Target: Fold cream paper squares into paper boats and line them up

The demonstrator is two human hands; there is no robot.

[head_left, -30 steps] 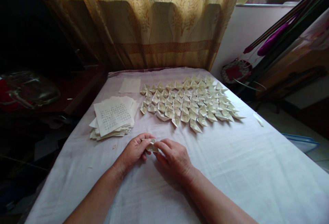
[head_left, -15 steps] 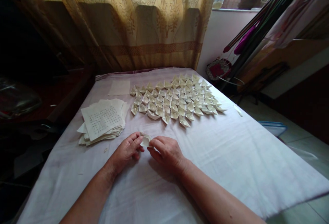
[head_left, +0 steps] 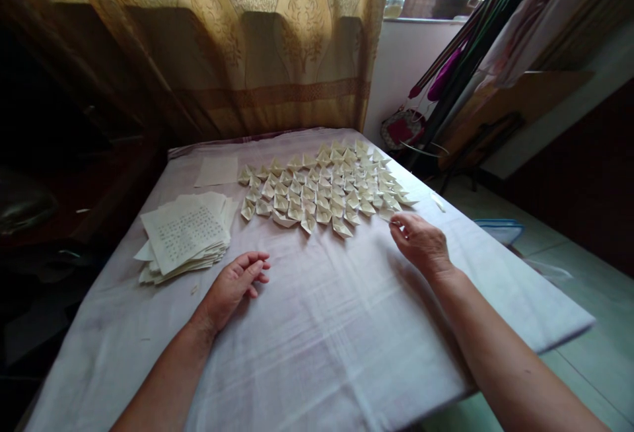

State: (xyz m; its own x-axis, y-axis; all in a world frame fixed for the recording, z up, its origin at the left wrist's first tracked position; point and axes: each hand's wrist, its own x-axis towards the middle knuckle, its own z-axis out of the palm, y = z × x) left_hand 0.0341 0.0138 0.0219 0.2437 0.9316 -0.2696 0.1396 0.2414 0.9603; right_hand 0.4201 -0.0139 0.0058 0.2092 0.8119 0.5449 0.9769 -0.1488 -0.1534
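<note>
My right hand (head_left: 419,240) is at the near right edge of the group of folded paper boats (head_left: 307,195). Its thumb and fingers pinch a pale paper boat (head_left: 386,216), mostly hidden behind the fingertips and close to the others. My left hand (head_left: 240,280) hovers over the cloth at centre left with nothing in it. Its fingers are loosely bent and a little apart, the thumb lying near the index finger. To its upper left lies a stack of square paper sheets (head_left: 185,230), the top one covered in handwriting.
A white cloth (head_left: 307,353) covers the table. One blank paper sheet (head_left: 218,171) lies flat behind the stack, and a small white scrap (head_left: 438,202) sits near the right edge. Beyond are a golden curtain (head_left: 277,55) and a rack with hanging clothes (head_left: 515,49).
My right hand has moved right and forward from the middle to the boats, carrying the paper boat. My left hand has let go of it and stays about where it was. The view has turned slightly right.
</note>
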